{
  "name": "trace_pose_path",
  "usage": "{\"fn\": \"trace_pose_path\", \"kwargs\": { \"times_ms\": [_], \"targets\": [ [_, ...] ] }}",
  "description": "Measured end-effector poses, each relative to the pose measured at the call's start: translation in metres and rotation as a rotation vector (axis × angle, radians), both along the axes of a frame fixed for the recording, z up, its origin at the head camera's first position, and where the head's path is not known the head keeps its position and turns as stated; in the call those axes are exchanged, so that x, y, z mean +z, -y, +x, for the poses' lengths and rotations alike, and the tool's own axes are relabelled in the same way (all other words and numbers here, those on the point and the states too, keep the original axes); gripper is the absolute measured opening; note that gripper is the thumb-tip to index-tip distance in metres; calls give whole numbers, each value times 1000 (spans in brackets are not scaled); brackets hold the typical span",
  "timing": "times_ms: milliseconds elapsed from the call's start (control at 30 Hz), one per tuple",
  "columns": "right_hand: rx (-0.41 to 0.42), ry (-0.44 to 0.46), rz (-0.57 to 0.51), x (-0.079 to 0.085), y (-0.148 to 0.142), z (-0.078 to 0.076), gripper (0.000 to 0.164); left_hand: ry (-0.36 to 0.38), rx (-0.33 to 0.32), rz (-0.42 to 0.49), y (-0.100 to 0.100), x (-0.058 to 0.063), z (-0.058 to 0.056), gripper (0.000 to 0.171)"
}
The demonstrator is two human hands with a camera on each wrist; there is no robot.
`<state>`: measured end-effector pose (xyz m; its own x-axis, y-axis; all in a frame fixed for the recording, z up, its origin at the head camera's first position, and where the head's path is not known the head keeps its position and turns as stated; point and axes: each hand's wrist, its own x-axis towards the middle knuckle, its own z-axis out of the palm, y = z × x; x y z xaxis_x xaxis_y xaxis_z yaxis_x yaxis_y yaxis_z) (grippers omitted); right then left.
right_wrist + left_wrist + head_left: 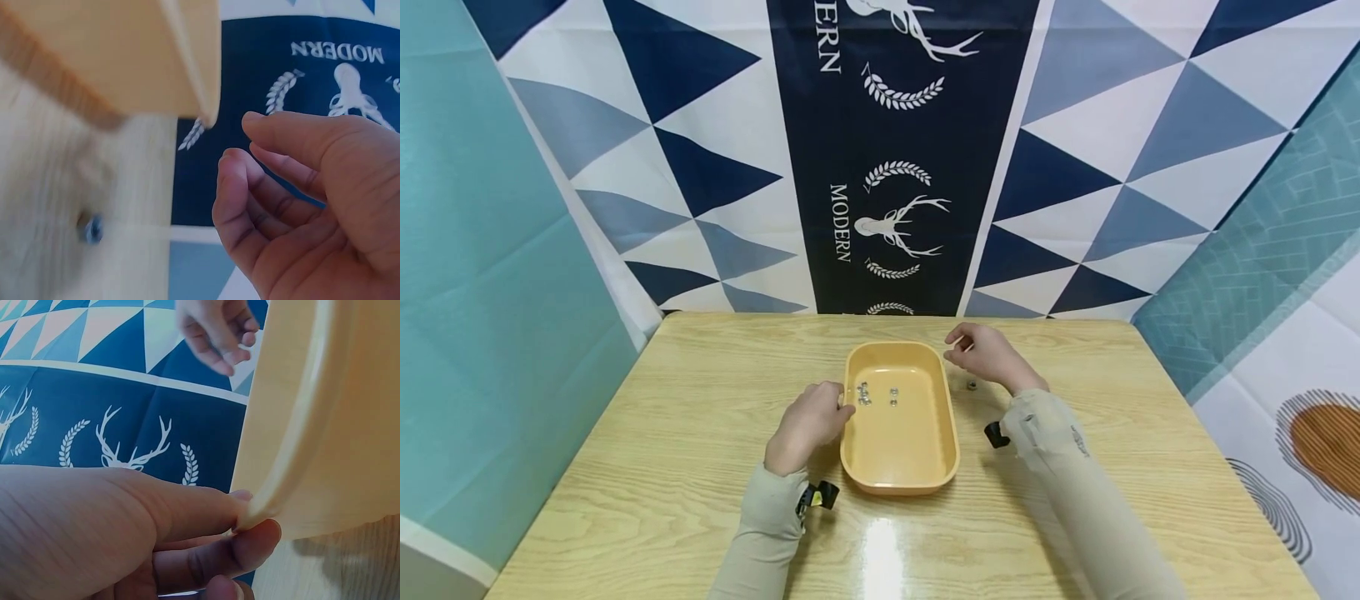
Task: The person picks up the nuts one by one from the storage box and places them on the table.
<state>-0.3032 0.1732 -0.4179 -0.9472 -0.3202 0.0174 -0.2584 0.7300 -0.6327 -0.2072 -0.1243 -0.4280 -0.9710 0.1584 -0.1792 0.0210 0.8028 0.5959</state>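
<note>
A yellow-orange plastic tray (906,446) lies on the wooden table with several small shiny metal pieces (864,394), nut-like in look, at its left and middle. My left hand (811,421) pinches the tray's left rim (306,406) between thumb and forefinger. Just beyond the tray's right rim, my right hand (988,357) hovers with loosely bent fingers. Nothing shows between its thumb and forefinger (231,178), which stand apart. On the table beside the tray, under the right hand, sits one more small metal piece (92,229), blurred in the right wrist view.
The wooden table (685,467) reaches back to a patterned cloth backdrop (895,167). Teal sheeting (490,275) hangs at the left. Each wrist wears a small black camera, such as the right one (997,434).
</note>
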Motion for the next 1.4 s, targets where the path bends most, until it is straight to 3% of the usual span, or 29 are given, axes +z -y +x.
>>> {"fn": "trace_pose_path", "kwargs": {
  "times_ms": [467,700,967,1400],
  "targets": [
    [73,14,-82,12,42,-5,25,7,3,-20,0,-1,-1,38],
    [86,34,-122,8,58,-9,22,11,6,-11,0,-1,-1,36],
    [112,23,-138,4,77,-10,19,-41,-4,-26,0,-4,-3,18],
    [145,67,-132,-9,96,-9,13,-37,-8,-34,0,-2,-2,17]
  ]
}}
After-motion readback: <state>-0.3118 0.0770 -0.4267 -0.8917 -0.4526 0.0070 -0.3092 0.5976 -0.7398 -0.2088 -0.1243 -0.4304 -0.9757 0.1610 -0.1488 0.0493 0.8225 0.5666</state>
